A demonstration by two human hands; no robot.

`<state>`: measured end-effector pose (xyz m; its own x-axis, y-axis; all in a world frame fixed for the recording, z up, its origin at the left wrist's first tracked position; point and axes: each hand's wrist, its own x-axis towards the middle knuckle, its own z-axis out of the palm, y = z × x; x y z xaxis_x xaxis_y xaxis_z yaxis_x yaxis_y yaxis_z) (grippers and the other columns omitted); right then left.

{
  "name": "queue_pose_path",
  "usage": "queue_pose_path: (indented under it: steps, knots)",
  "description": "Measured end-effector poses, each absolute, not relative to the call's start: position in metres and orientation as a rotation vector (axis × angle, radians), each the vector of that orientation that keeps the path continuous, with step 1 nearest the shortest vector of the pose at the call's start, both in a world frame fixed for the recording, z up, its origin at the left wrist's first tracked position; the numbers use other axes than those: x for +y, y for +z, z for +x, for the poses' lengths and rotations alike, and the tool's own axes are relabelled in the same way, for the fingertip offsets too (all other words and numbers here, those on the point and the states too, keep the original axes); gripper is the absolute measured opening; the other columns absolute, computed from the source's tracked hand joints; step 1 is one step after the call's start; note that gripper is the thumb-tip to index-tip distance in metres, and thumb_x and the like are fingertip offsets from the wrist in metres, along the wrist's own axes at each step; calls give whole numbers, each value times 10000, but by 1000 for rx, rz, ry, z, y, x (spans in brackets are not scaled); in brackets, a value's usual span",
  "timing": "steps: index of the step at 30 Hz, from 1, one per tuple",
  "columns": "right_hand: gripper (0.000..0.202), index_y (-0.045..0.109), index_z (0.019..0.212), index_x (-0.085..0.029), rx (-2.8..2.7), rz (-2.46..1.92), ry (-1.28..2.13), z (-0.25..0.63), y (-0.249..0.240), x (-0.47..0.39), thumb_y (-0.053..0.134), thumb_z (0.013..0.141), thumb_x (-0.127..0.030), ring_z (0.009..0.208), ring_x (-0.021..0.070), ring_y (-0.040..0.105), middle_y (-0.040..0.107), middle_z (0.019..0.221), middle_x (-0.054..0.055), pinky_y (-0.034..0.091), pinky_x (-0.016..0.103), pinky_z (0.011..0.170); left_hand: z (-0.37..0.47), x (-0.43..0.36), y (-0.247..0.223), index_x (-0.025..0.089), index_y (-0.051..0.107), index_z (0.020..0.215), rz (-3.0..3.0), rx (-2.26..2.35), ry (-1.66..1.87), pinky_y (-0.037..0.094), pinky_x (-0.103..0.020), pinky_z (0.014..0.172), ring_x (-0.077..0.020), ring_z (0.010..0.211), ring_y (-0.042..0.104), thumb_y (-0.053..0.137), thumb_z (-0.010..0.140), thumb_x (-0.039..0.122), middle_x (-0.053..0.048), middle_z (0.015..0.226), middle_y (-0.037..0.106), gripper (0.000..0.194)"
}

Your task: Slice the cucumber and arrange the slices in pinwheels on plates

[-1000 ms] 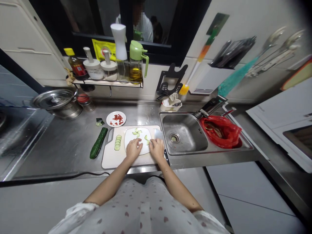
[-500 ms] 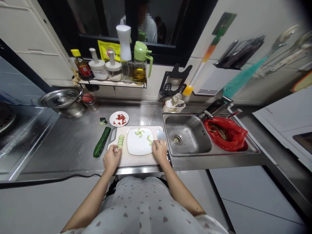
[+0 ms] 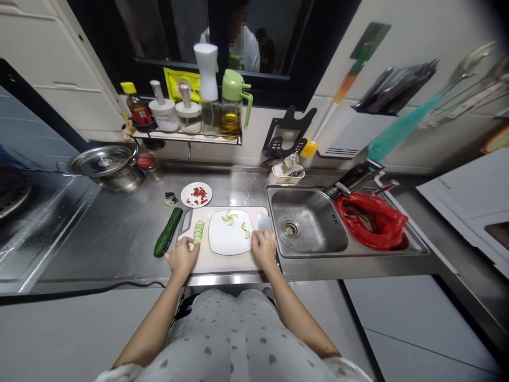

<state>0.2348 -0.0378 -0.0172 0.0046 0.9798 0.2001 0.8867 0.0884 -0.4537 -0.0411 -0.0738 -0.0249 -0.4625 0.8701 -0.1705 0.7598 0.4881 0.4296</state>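
Note:
A white square plate lies on the pale cutting board, with thin cucumber pieces fanned near its far edge and another piece at its right. My left hand is closed at the near end of a row of cucumber slices, its fingertips on the nearest slice. Curled at the plate's right edge is my right hand; anything between its fingers is hidden. Beneath that hand a knife lies on the board, its blade showing beyond the fingers. A whole cucumber rests left of the board.
Behind the board stands a small white plate of chopped red pieces, beside cucumber scraps. A sink with a red plastic bag is on the right. At back left sits a lidded pot, near a bottle shelf.
My right hand has shifted slightly and turned at the plate's edge. The left hand stays by the slices with small finger movements. The whole view has moved a little.

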Motion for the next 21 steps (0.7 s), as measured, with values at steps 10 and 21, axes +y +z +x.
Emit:
queue_pose_path:
  steps: [10, 21]
  knots:
    - [273, 725, 1030, -201, -1928, -1804, 275, 233, -20, -34, 479, 935, -273, 930, 218, 424, 583, 896, 66, 320, 312, 837, -41, -74, -30, 231, 629, 1035, 1309, 2328, 580, 362, -391, 878, -269, 980, 607, 543, 823, 294, -55, 942, 723, 238]
    - [276, 733, 1016, -189, -1883, -1728, 323, 224, -11, -37, 483, 919, -255, 952, 229, 451, 599, 890, 74, 348, 331, 873, -51, -70, -38, 191, 701, 1019, 1153, 2121, 858, 444, -296, 710, -194, 751, 628, 598, 764, 416, -41, 825, 707, 355]
